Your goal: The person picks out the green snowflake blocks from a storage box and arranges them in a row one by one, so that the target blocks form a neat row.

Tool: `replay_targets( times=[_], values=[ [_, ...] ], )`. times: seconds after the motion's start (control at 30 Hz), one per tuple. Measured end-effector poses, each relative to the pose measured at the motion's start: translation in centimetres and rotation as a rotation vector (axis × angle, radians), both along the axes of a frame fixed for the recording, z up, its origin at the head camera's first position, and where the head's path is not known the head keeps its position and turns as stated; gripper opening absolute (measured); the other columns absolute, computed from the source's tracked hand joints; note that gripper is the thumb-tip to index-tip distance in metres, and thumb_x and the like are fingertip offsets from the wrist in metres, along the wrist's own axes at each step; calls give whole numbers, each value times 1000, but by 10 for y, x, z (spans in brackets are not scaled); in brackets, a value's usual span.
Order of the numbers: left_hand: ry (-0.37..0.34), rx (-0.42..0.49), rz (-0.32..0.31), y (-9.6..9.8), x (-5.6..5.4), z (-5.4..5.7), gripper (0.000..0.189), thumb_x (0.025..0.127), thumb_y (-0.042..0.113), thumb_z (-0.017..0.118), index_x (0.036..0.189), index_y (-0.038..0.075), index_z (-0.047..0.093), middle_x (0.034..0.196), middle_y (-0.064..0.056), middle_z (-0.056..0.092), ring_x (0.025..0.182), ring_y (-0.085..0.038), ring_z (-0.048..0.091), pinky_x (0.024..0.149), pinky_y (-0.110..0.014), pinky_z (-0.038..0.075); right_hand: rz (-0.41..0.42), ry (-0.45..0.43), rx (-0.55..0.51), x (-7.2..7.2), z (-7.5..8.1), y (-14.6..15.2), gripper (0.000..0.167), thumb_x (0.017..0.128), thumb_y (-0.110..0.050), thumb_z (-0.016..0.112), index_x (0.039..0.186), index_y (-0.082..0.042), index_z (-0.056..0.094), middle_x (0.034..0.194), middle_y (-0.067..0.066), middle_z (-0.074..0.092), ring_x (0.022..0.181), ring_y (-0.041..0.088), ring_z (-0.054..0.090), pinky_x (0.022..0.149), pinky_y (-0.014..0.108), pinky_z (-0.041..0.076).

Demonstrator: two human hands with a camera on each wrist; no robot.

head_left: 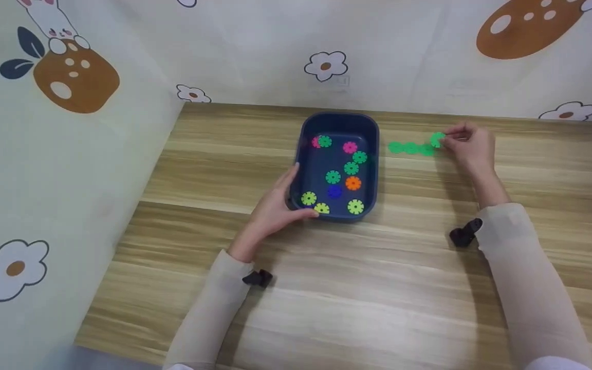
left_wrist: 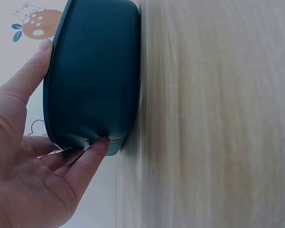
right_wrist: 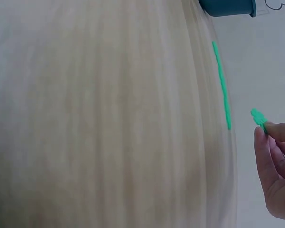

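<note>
A dark blue plastic box [head_left: 338, 220] stands on the table, holding several notched plastic discs in pink, green, orange, blue and yellow. My left hand [head_left: 274, 206] grips its near left corner, thumb on the near rim and fingers along the left wall; the left wrist view shows that hand [left_wrist: 33, 166] against the box's outer wall [left_wrist: 92, 71]. Between thumb and fingertips, my right hand [head_left: 473, 146] pinches a green notched disc [head_left: 437, 139]. This disc [right_wrist: 259, 118] is raised off the table in the right wrist view, close to the end of a row of green discs [head_left: 411, 148].
The wooden table [head_left: 357, 288] meets a patterned wall covering [head_left: 255, 56] along its back edge and left side. The green row lies flat between the box and my right hand. A small black device [head_left: 465, 234] is strapped at each wrist.
</note>
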State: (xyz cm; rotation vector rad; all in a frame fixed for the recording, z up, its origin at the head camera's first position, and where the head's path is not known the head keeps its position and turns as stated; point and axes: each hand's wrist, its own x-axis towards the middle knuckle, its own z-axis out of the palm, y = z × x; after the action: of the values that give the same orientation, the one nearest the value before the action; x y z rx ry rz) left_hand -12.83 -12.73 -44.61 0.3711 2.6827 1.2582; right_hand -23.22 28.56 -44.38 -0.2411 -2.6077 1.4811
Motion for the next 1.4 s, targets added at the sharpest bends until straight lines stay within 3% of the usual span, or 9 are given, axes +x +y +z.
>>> replay_targets(
  times=[0.37, 0.67, 0.83, 1.2, 1.3, 1.4],
  values=[
    [11, -13, 1, 0, -1, -2, 114, 68, 52, 83, 156, 15, 20, 157, -14, 22, 142, -27, 23, 113, -41, 24, -19, -78, -10, 4, -5, 10, 22, 87, -7, 70, 106, 4, 66, 81, -9, 62, 75, 0, 58, 67, 11, 48],
    [6, -20, 0, 0, 0, 0, 111, 69, 49, 84, 155, 17, 21, 157, -11, 23, 142, -26, 24, 113, -39, 24, -9, -111, 71, 5, -7, 14, 24, 89, -11, 69, 108, 3, 67, 81, -8, 63, 76, 0, 56, 68, 12, 45],
    [14, -19, 1, 0, 0, 0, 111, 69, 48, 84, 155, 16, 21, 157, -12, 23, 142, -27, 24, 113, -40, 24, -2, -134, 63, 4, -8, 14, 23, 89, -9, 68, 108, 4, 66, 81, -9, 63, 77, 2, 56, 67, 12, 46],
    [13, -21, -3, 0, 0, 0, 112, 69, 50, 83, 156, 17, 20, 157, -14, 22, 142, -28, 23, 113, -42, 24, 0, -133, 127, 3, -8, 12, 21, 90, -9, 66, 108, 3, 68, 88, 0, 66, 77, 1, 54, 69, 14, 43],
    [5, -18, -1, 0, 1, 0, 112, 69, 51, 83, 156, 17, 20, 157, -14, 22, 142, -27, 23, 113, -42, 24, -2, -135, 103, 4, -7, 13, 22, 90, -10, 67, 108, 3, 67, 83, -8, 65, 77, 0, 55, 67, 12, 45],
    [11, -19, -1, 0, 0, 0, 112, 70, 51, 83, 156, 17, 20, 157, -14, 22, 142, -27, 22, 113, -42, 24, -10, -136, 80, 5, -7, 14, 22, 91, -11, 67, 108, 4, 67, 83, -7, 65, 76, 0, 56, 65, 11, 48]
  ],
)
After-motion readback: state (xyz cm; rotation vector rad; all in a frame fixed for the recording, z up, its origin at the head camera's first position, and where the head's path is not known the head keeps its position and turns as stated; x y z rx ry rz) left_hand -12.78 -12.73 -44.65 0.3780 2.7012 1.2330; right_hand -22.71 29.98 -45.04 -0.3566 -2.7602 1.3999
